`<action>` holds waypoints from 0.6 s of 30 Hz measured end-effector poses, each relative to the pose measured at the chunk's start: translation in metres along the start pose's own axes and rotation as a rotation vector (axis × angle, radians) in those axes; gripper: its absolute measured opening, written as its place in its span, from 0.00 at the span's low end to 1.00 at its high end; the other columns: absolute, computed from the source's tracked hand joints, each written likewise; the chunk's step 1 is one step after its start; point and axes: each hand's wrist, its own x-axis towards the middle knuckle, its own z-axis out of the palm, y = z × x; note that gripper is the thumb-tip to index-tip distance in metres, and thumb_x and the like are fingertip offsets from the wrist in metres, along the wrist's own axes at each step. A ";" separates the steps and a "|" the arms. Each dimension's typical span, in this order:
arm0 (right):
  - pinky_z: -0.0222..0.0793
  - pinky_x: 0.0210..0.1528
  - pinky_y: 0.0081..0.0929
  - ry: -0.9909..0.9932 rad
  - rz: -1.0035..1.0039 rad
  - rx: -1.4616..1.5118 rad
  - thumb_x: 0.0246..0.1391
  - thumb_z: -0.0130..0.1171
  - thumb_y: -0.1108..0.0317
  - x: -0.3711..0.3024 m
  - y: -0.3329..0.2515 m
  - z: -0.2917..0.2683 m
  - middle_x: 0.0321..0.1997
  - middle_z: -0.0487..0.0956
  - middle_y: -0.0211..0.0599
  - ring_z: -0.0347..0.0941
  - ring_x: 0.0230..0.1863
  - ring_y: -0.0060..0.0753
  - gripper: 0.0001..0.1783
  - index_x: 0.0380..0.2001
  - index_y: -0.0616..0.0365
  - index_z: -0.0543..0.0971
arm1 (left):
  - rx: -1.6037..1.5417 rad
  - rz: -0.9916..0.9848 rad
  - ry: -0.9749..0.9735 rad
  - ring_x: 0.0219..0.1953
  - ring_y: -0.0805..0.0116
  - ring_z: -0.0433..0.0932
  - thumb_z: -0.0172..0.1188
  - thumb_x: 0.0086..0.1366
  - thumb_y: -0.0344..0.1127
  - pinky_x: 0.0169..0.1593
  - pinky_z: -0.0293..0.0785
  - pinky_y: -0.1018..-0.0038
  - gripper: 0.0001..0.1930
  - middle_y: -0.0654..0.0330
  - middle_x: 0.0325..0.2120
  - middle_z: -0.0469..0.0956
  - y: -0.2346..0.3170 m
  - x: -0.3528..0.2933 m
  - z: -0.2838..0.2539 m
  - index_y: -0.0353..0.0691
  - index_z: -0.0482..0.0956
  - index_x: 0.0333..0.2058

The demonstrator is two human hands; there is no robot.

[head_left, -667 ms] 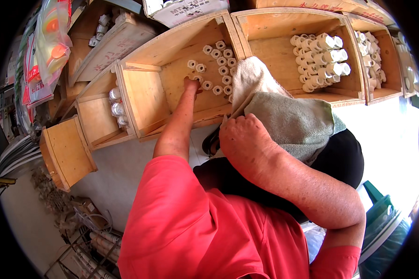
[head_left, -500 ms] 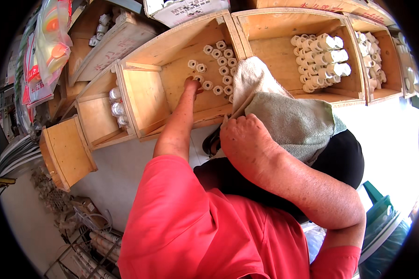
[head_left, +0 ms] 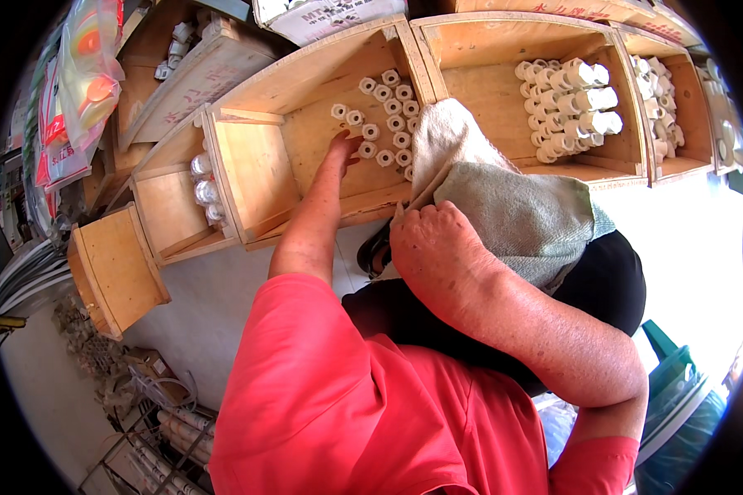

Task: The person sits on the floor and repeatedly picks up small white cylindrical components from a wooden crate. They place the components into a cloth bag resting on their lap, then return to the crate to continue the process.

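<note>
My left hand (head_left: pixel 344 152) reaches into a wooden box (head_left: pixel 268 161), fingers spread and nothing held. Just beyond its fingertips stands a white pipe fitting (head_left: pixel 371 131). More such fittings, ring-shaped from above, stand in loose rows over the right part of the box floor. Over my lap and the box's near right corner lies a grey-green and whitish cloth (head_left: pixel 516 214). Against the cloth's left edge my right hand (head_left: pixel 437 243) is closed, the fabric pinched at its fingers; its fingertips are partly hidden.
To the right, another wooden box (head_left: pixel 479 107) holds stacked white fittings (head_left: pixel 574 103). Smaller boxes (head_left: pixel 173 210) and a wooden piece (head_left: pixel 120 272) stand at the left. Plastic bags (head_left: pixel 91 91) hang at upper left. A green bin (head_left: pixel 677 388) is at lower right.
One fitting that was under my left fingers now stands slightly farther right and away, among the others. My left fingers have come off it and spread. The right hand stays on the cloth.
</note>
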 end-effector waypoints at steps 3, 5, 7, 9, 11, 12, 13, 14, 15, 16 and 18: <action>0.62 0.37 0.29 -0.001 -0.002 -0.015 0.46 0.57 0.65 0.000 0.000 -0.001 0.33 0.77 0.29 0.74 0.40 0.30 0.10 0.34 0.50 0.82 | 0.033 0.010 -0.045 0.60 0.57 0.63 0.51 0.62 0.31 0.55 0.66 0.56 0.34 0.55 0.60 0.64 -0.001 -0.002 0.002 0.40 0.50 0.66; 0.62 0.37 0.29 -0.005 -0.011 -0.010 0.46 0.57 0.65 0.000 0.000 -0.001 0.34 0.77 0.29 0.74 0.40 0.30 0.10 0.34 0.50 0.82 | 0.045 0.015 -0.054 0.61 0.58 0.62 0.50 0.63 0.31 0.56 0.65 0.56 0.32 0.57 0.60 0.64 -0.002 -0.002 0.004 0.41 0.51 0.65; 0.62 0.37 0.29 -0.009 -0.017 -0.004 0.46 0.57 0.65 0.000 0.000 -0.002 0.34 0.77 0.29 0.74 0.40 0.30 0.10 0.34 0.50 0.82 | 0.059 0.022 -0.057 0.61 0.60 0.62 0.50 0.63 0.32 0.56 0.64 0.57 0.30 0.58 0.60 0.65 -0.002 -0.001 0.004 0.41 0.55 0.64; 0.62 0.37 0.29 -0.011 -0.023 0.000 0.46 0.58 0.65 0.000 0.000 -0.002 0.34 0.77 0.29 0.74 0.40 0.30 0.10 0.34 0.50 0.82 | 0.095 0.016 -0.103 0.60 0.62 0.63 0.50 0.63 0.32 0.56 0.64 0.58 0.29 0.60 0.59 0.66 -0.004 0.001 0.000 0.42 0.58 0.63; 0.62 0.37 0.29 -0.010 -0.019 -0.007 0.46 0.58 0.65 0.000 0.000 -0.002 0.34 0.77 0.29 0.74 0.40 0.29 0.11 0.34 0.50 0.82 | 0.122 0.012 -0.156 0.59 0.64 0.64 0.51 0.63 0.33 0.56 0.64 0.59 0.28 0.62 0.59 0.67 -0.003 0.001 0.000 0.43 0.60 0.62; 0.62 0.37 0.29 -0.011 -0.016 -0.011 0.46 0.58 0.65 0.000 0.000 -0.002 0.34 0.77 0.29 0.74 0.40 0.29 0.11 0.34 0.50 0.82 | 0.132 0.012 -0.186 0.58 0.65 0.64 0.52 0.63 0.34 0.55 0.64 0.60 0.27 0.62 0.58 0.67 -0.001 0.001 0.001 0.43 0.61 0.62; 0.62 0.37 0.29 -0.009 -0.012 -0.012 0.46 0.58 0.65 0.000 0.000 -0.001 0.34 0.77 0.29 0.74 0.40 0.29 0.11 0.34 0.50 0.82 | 0.141 0.012 -0.217 0.58 0.66 0.64 0.52 0.62 0.35 0.55 0.64 0.60 0.27 0.62 0.58 0.68 0.001 0.000 0.002 0.44 0.62 0.61; 0.62 0.37 0.29 -0.007 -0.010 -0.014 0.46 0.58 0.65 0.000 0.000 -0.001 0.34 0.77 0.28 0.74 0.40 0.29 0.11 0.34 0.50 0.82 | 0.168 0.012 -0.216 0.58 0.66 0.65 0.52 0.63 0.35 0.55 0.64 0.60 0.27 0.63 0.57 0.68 0.002 -0.002 0.005 0.44 0.62 0.61; 0.62 0.37 0.29 -0.004 -0.007 -0.015 0.46 0.58 0.65 0.000 0.000 -0.001 0.34 0.77 0.28 0.74 0.40 0.29 0.10 0.34 0.50 0.82 | 0.194 0.012 -0.215 0.58 0.66 0.65 0.52 0.63 0.35 0.56 0.64 0.60 0.27 0.63 0.57 0.69 0.004 -0.004 0.009 0.44 0.62 0.61; 0.62 0.37 0.29 -0.008 -0.009 -0.015 0.46 0.58 0.65 0.000 0.000 -0.001 0.34 0.77 0.28 0.74 0.40 0.29 0.10 0.34 0.50 0.82 | 0.221 0.012 -0.215 0.58 0.66 0.65 0.51 0.63 0.35 0.56 0.63 0.60 0.27 0.63 0.57 0.69 0.005 -0.005 0.011 0.44 0.62 0.61; 0.62 0.38 0.29 -0.014 -0.019 -0.015 0.46 0.58 0.65 0.000 0.000 -0.002 0.34 0.77 0.28 0.74 0.40 0.29 0.10 0.34 0.50 0.82 | 0.211 0.015 -0.196 0.58 0.65 0.65 0.50 0.63 0.35 0.56 0.63 0.60 0.27 0.63 0.58 0.68 0.002 -0.003 0.009 0.45 0.61 0.62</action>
